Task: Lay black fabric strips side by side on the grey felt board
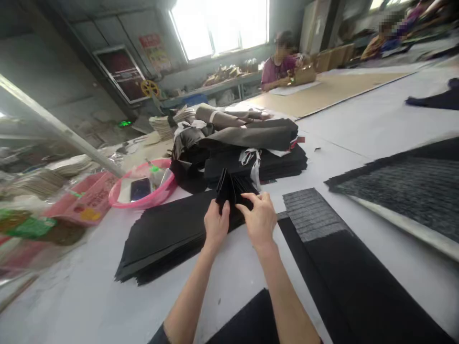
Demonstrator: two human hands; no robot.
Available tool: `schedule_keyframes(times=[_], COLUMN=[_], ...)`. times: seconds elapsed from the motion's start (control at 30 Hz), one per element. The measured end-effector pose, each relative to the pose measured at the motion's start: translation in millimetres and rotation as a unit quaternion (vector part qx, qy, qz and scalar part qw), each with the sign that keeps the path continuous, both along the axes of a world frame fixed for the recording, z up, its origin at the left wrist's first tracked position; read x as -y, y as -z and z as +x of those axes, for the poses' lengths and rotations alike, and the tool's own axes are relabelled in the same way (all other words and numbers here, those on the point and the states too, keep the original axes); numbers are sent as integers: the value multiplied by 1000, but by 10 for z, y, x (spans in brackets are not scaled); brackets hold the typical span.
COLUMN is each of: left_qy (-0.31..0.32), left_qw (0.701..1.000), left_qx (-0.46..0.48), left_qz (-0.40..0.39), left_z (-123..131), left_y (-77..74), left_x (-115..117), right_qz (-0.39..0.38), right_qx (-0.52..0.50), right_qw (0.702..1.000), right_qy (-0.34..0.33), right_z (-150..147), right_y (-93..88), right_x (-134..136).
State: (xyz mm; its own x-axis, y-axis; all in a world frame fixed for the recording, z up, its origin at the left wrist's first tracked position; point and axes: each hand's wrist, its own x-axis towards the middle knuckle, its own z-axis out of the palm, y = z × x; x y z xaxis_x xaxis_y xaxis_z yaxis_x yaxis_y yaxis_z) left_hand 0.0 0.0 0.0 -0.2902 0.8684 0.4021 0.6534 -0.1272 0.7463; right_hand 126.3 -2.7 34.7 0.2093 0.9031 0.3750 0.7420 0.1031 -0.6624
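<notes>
Both my hands meet at the table's middle on a small bundle of black sheets (229, 187) that stands up on edge. My left hand (216, 224) grips the bundle's near left side, thumb up against it. My right hand (258, 216) pinches the bundle's right side with curled fingers. The bundle rests on the far end of a long stack of flat black sheets (165, 234) that runs toward the lower left.
A pink basin (143, 200) with a phone and a bottle sits to the left. Piled black and grey material (251, 143) lies behind. Textured grey sheets (311, 212) and a large dark mat (405, 186) lie right. A person in a purple top (278, 67) works at the far table.
</notes>
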Motion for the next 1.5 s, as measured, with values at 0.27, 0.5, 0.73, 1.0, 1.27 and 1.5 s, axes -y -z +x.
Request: schedule_keyframes(times=[0.27, 0.5, 0.73, 1.0, 1.27, 1.5], left_qy=[15, 19, 2, 4, 26, 16], left_qw=[1000, 999, 997, 997, 993, 988], left_qx=[-8, -43, -81, -81, -110, -151], left_qz=[2, 26, 17, 17, 16, 10], left_z=[3, 69, 74, 55, 80, 122], left_y=[-51, -95, -31, -32, -77, -71], left_x=[43, 39, 18, 19, 67, 87], right_qz=[-18, -11, -36, -12, 8, 5], right_qx=[-11, -2, -9, -29, -39, -13], right_qw=[1000, 1000, 999, 999, 999, 1000], right_qy=[-14, -3, -21, 13, 18, 18], right_z=[-58, -67, 8, -32, -48, -53], right_y=[60, 81, 56, 144, 197, 198], right_x=[12, -1, -27, -27, -40, -33])
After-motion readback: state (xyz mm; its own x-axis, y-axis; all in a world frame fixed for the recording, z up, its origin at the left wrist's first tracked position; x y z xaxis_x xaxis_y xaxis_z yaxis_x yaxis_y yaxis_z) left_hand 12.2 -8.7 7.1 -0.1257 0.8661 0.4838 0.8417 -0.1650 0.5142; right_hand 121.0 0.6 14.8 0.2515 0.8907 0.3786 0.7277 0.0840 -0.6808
